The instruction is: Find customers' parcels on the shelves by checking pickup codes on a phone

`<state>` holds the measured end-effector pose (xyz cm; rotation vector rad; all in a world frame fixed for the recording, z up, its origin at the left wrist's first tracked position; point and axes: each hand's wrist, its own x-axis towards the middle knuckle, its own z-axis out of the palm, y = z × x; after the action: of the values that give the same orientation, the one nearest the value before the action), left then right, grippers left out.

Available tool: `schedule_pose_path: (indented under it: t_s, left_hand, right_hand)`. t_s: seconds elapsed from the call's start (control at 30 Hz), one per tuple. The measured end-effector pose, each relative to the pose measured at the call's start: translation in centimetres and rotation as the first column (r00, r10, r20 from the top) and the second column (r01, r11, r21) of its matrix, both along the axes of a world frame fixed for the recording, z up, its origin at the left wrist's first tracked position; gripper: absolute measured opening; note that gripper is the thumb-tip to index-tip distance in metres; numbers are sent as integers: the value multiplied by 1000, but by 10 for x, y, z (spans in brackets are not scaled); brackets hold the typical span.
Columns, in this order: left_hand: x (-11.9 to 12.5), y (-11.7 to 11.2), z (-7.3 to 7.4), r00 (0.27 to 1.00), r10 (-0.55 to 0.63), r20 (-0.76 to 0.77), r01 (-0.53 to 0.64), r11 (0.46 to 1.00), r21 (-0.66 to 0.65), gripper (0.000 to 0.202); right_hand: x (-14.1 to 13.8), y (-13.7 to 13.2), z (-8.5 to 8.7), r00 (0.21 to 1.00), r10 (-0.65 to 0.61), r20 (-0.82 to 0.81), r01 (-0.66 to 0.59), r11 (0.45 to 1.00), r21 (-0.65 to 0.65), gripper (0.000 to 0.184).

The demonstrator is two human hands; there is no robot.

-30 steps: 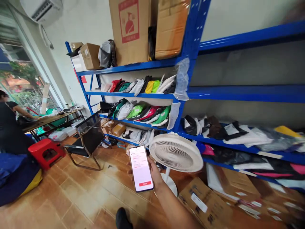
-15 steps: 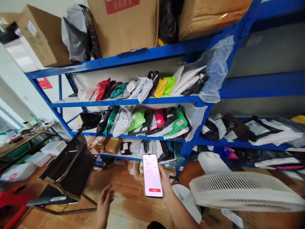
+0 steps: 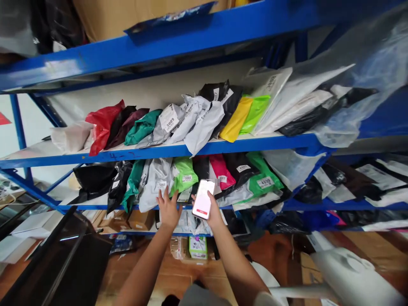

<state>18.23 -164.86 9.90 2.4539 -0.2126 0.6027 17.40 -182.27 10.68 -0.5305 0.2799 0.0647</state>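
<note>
My right hand (image 3: 214, 212) is wrapped round a smartphone (image 3: 202, 199) with a lit, mostly white screen and a red button low on it. Fingers spread, my left hand (image 3: 168, 210) is raised in front of the middle shelf and holds nothing. Just behind its fingertips lie a grey mailing bag (image 3: 157, 176) labelled 5009 and a lime green bag (image 3: 185, 174) labelled 5008. Whether the fingertips touch either bag I cannot tell. To the right of the phone sit a pink bag (image 3: 220, 172) and a green bag (image 3: 263, 180) labelled 4009.
Blue racking (image 3: 153, 151) spans the view, its upper shelf carrying more bags, including a red bag (image 3: 103, 123) and a yellow bag (image 3: 236, 121). A black chair (image 3: 73, 259) stands at lower left. The white fan (image 3: 357, 267) is close on the right.
The view has moved closer to the shelves. My left hand has risen from low on the left to the middle shelf, fingers spreading. The phone stays in my right hand.
</note>
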Motion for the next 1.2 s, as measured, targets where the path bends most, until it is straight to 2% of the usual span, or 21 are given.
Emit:
schedule_pose_path:
  t_s: [0.03,0.1,0.2,0.33,0.43,0.5,0.53,0.6,0.67,0.7,0.73,0.77,0.8,0.83,0.87,0.9,0.93,0.97,1.0,1.1,1.2]
  left_hand:
    - [18,4,3,998,53,27,-56,988,146,61]
    - [47,16,2,990,121,71,-138,923,359,63]
    - [73,37,-4,995,46,89,-81,890,448,54]
    - [88,55,-11,986,-114,123,47,891,451,54]
    - [94,66,-20,973,-185,141,134,942,309,52]
    - [93,73,-32,958,-283,51,277,956,98,41]
    - [89,75,-40,926,-376,-21,376,927,-9,33]
    - [77,75,-55,768,-604,-212,553,793,-253,23]
    - [59,65,-66,565,-742,-360,602,669,-436,40]
    - [50,58,-70,488,-771,-408,566,636,-525,55]
    - [42,50,-72,397,-808,-434,472,586,-659,66]
    - [35,43,-73,293,-862,-414,317,496,-808,76]
    - [29,37,-73,193,-923,-333,108,357,-928,76]
    - [24,34,-73,120,-972,-203,-155,183,-971,68]
    - [21,33,-74,114,-991,-72,-404,20,-915,57]
    - [19,34,-75,160,-987,0,-577,-94,-812,47]
    - [18,37,-77,219,-976,-3,-665,-147,-732,40]
    - [17,40,-80,262,-963,-56,-714,-154,-683,35]
    - [18,44,-83,277,-953,-124,-747,-132,-651,35]
    - [17,51,-88,250,-928,-277,-794,-32,-607,45]
    - [14,51,-84,305,-900,-311,-784,-52,-618,48]
  right_hand:
    - [24,7,1,999,-35,-4,35,999,-14,45]
    - [66,20,-1,994,-105,-8,104,994,-43,45]
    - [104,34,-9,986,-167,-16,165,983,-85,39]
    - [120,46,-7,983,-182,-16,179,978,-104,35]
    - [124,55,13,983,-181,38,184,978,-94,41]
    - [124,58,29,979,-191,73,197,976,-89,48]
    - [121,57,37,973,-206,101,214,974,-78,52]
    - [107,53,47,945,-271,183,282,959,-37,61]
    - [81,45,51,878,-401,261,414,910,6,61]
    - [64,42,51,840,-474,264,489,872,10,60]
    - [45,39,49,811,-534,240,549,835,2,58]
    - [23,38,45,801,-566,197,579,815,-14,58]
    - [1,38,40,800,-583,141,592,805,-32,60]
    - [-21,39,34,807,-585,82,590,806,-49,62]
    - [-43,42,27,810,-585,29,586,808,-66,64]
    - [-64,45,19,810,-586,-22,583,808,-84,65]
    - [-84,49,10,806,-587,-69,580,808,-104,65]
    - [-102,54,0,798,-591,-115,579,806,-125,63]
    - [-118,58,-10,790,-591,-163,573,806,-147,59]
    - [-154,68,-35,785,-558,-269,527,830,-184,52]
    - [-176,71,-40,776,-548,-314,517,836,-182,66]
